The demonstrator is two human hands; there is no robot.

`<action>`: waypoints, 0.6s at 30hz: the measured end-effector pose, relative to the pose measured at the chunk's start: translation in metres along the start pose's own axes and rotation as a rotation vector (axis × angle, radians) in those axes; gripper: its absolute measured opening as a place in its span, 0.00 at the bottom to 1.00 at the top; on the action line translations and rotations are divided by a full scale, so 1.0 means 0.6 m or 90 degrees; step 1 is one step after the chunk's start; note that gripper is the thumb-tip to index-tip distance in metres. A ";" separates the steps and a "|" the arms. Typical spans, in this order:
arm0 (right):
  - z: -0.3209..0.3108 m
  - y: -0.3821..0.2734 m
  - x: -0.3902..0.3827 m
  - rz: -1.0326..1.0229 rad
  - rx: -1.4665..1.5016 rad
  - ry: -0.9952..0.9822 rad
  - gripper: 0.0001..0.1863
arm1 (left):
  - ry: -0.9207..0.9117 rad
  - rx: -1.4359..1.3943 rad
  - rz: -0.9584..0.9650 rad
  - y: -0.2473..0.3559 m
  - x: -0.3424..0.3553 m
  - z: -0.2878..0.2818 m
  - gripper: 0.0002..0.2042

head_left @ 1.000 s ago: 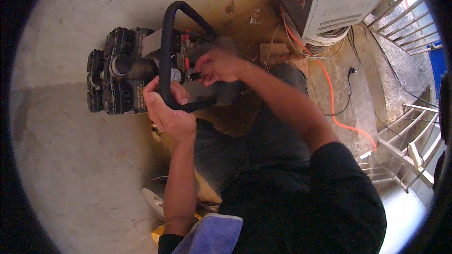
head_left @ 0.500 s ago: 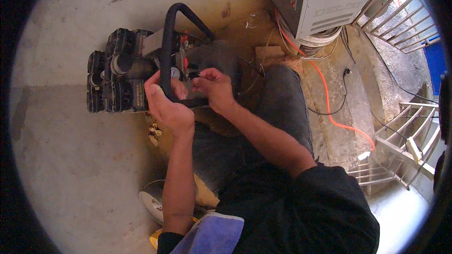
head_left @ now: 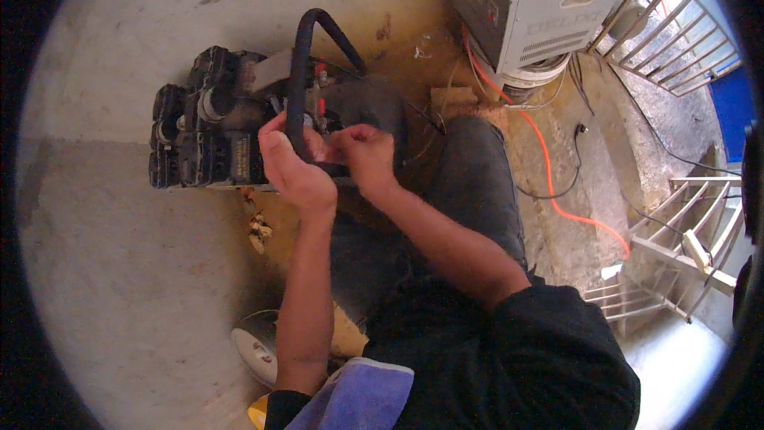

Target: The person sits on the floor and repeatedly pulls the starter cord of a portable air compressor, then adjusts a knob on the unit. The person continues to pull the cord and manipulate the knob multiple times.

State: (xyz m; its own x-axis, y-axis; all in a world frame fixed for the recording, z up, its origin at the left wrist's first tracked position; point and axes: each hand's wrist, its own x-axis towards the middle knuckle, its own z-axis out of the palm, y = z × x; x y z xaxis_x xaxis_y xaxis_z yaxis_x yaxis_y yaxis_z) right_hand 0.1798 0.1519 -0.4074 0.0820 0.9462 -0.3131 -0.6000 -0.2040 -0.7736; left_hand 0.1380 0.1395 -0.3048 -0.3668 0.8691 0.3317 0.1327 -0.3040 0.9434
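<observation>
A black air compressor (head_left: pixel 239 123) with ribbed motor heads stands against the wall ahead of me. Its thick black handle (head_left: pixel 299 72) loops up over red-tipped fittings (head_left: pixel 321 105). My left hand (head_left: pixel 298 171) curls round the handle's near lower part, with fingers on both sides of the bar; some fingertips are hidden behind it. Inside the loop, close to the left fingers, my right hand (head_left: pixel 368 155) is closed in a pinch beside the fittings. What sits between the right fingertips is too small and dark to make out.
A grey metal cabinet (head_left: pixel 557 12) stands at the upper right above coiled white cable (head_left: pixel 529 94). An orange hose (head_left: pixel 549 163) and a black plug cable (head_left: pixel 577 167) cross the floor. Metal railings (head_left: pixel 672 16) line the right side. A white-hubbed wheel (head_left: pixel 256 354) is at lower left.
Both hands have drawn closer together inside the handle loop. The compressor and handle appear slightly further right in the view. A gauge face seen earlier is now mostly covered by the left hand.
</observation>
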 end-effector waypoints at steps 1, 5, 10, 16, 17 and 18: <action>-0.008 -0.012 0.001 -0.140 -0.149 -0.004 0.07 | 0.002 0.002 -0.013 0.004 -0.002 0.003 0.19; -0.034 -0.071 0.013 -0.597 -0.634 -0.091 0.08 | 0.014 -0.058 0.017 -0.001 -0.004 0.004 0.20; -0.020 -0.111 0.041 -0.787 -1.017 -0.321 0.10 | 0.035 0.023 0.044 0.009 -0.003 0.011 0.19; -0.010 -0.127 0.061 -0.727 -0.952 -0.451 0.13 | 0.010 -0.001 0.027 -0.008 -0.004 0.001 0.19; -0.009 -0.132 0.062 -0.752 -0.948 -0.476 0.12 | 0.006 0.004 0.021 -0.009 -0.005 -0.001 0.19; -0.009 -0.138 0.065 -0.777 -0.943 -0.501 0.11 | 0.015 -0.005 0.028 -0.009 -0.003 0.001 0.19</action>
State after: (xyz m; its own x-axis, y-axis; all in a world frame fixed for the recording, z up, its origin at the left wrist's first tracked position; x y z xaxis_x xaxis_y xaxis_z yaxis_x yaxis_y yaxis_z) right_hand 0.2368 0.2042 -0.3585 -0.6692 0.5227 0.5282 0.4718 0.8480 -0.2414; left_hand 0.1384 0.1397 -0.3104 -0.3822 0.8456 0.3728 0.1425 -0.3446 0.9279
